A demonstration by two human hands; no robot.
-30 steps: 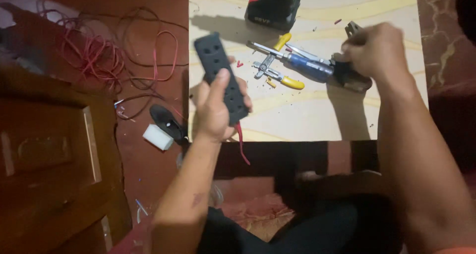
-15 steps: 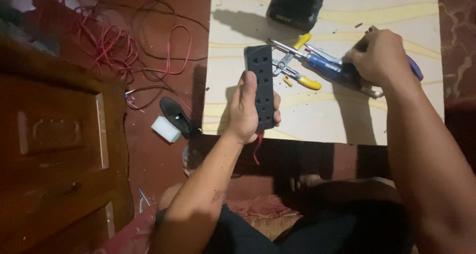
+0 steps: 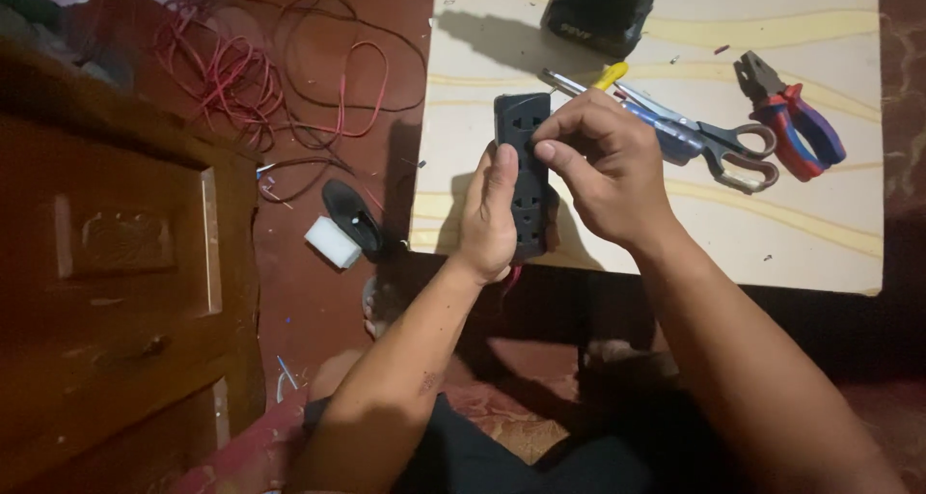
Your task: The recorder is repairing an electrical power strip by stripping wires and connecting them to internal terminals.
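The left hand [image 3: 490,214] grips a black socket strip [image 3: 526,171] upright over the table [image 3: 675,233] edge; the right hand [image 3: 603,166] pinches its upper side.

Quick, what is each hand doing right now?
Left hand: closed around the black power strip.
Right hand: fingers touch the strip's upper face.

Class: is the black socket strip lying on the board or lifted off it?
Lifted: the left hand grips the black socket strip; the right hand touches its top.
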